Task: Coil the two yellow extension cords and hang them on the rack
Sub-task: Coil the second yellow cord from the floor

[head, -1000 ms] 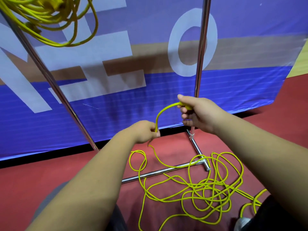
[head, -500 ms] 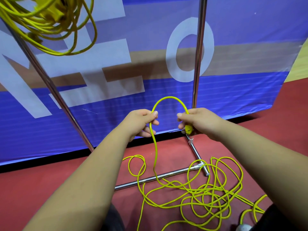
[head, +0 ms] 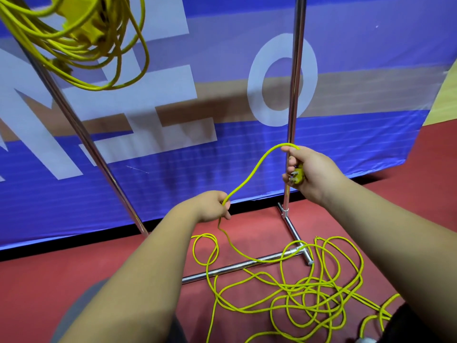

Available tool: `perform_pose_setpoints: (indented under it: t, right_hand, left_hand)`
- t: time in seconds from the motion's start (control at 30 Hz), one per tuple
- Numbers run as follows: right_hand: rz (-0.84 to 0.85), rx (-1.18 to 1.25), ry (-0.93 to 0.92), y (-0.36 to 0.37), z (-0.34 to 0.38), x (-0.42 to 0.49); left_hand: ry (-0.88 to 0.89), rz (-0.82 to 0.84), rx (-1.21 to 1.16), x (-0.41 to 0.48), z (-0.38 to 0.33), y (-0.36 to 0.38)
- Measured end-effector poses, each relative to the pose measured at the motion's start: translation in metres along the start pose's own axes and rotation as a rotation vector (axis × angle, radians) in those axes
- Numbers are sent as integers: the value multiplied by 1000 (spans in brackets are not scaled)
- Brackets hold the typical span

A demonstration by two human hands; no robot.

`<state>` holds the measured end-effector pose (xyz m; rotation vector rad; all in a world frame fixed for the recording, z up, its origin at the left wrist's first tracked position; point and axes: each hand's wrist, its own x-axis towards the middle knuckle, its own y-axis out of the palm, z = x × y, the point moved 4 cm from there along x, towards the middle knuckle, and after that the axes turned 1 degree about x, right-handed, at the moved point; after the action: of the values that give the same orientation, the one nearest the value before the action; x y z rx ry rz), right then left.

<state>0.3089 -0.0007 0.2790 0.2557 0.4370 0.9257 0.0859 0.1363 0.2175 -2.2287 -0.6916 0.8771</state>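
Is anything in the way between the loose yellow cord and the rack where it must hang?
The left hand and right hand hold the yellow cord near its plug. Its loops on the floor cross the rack's base bar and may catch there.

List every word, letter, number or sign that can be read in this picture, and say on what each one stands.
"O": large white letter on the blue banner, behind the rack pole.
"E": probably; white letter to its left on the same banner, its top hidden by the hung extension cord.
Cut-off white letter at the left edge: not readable.
Plug, loose extension cord: no text visible.
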Motion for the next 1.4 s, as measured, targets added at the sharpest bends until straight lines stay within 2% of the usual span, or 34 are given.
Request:
perform_pose_setpoints:
  t: [0.1,0.2,0.33,0.43,0.5,0.6,0.67,0.77,0.87,0.93,1.03,1.13,1.2,1.27,1.37,1.4]
  right_hand:
    - [0,198,-18,1,-1,-1]
    - [12,353,-57,2,4,0]
    - [7,432,-95,-1,14,1]
    - [3,402,-106,-4,18,2]
    - [19,338,-95,-2,19,4]
    - [14,224,-66,2,16,6]
    - [-5,130,-54,3,12,8]
    - [-15,-19,-5,1,1,14]
    - [-110,-395,60,-8,-12,21]
    - [-151,-532,132,-12,-21,20]
    - [-161,-475,265,-11,-34,15]
    - [-130,-310,284,-1,-38,13]
    - [-96,-289,308,4,-43,11]
    - [-36,-544,250,9,-46,6]
    - [46,-1305,-24,17,-40,2]
    - [51,-1449,-111,23,-38,-1]
  left_hand:
    - [23,19,-59,9,10,10]
    - [-33,99,131,14,23,27]
    - [-132,259,320,8,37,47]
    - [-140,239,319,9,37,49]
    - [-148,110,242,15,35,39]
    - [-141,-177,83,16,20,11]
    - [-113,-320,-85,6,2,-5]
    - [-64,-522,-193,-12,-21,-27]
    - [-65,-500,-683,-26,-31,-32]
    - [-69,-427,-891,-35,-33,-33]
    - [-44,-366,-958,-43,-33,-37]
    - [-18,-317,-1067,-43,-32,-36]
    - [-23,-281,-1169,-42,-34,-35]
    - [-26,-249,-1265,-40,-35,-35]
    - [-52,-223,-1368,-41,-34,-37]
    - [-74,-224,-1385,-40,-32,-38]
